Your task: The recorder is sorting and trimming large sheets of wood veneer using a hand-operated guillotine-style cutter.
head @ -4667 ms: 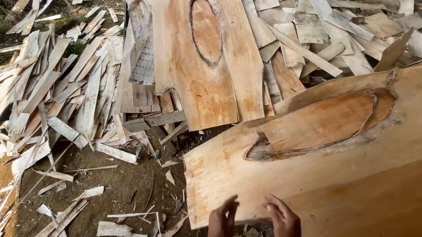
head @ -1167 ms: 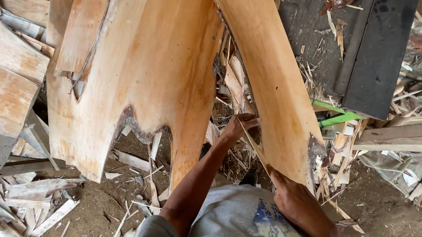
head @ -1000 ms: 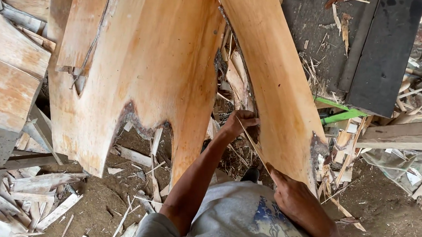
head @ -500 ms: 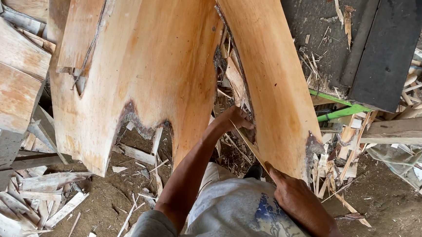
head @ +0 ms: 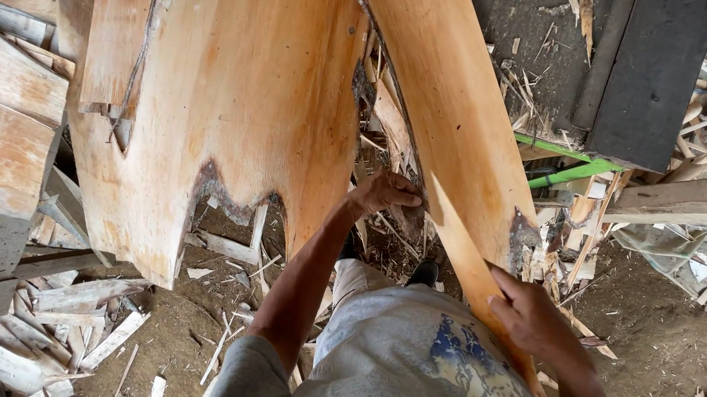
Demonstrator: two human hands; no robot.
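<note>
A long, thin sheet of wood (head: 455,147), curling and likely light, floppy and quick to split, leans from the top of the view down to the person's waist, best gripped along its edges. The left hand (head: 382,192), arm outstretched, closes its fingers on the inner edge; the right hand (head: 530,316) clamps the lower end. A broader sheet (head: 228,109) stands beside it above scrap-littered ground (head: 156,342).

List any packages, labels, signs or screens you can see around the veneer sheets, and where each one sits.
None in view.
Nearest to one: a blue printed patch on the grey shirt, bottom centre, irregular in shape.
All else is wood veneer sheets, scraps, a dark board and a green strip.
</note>
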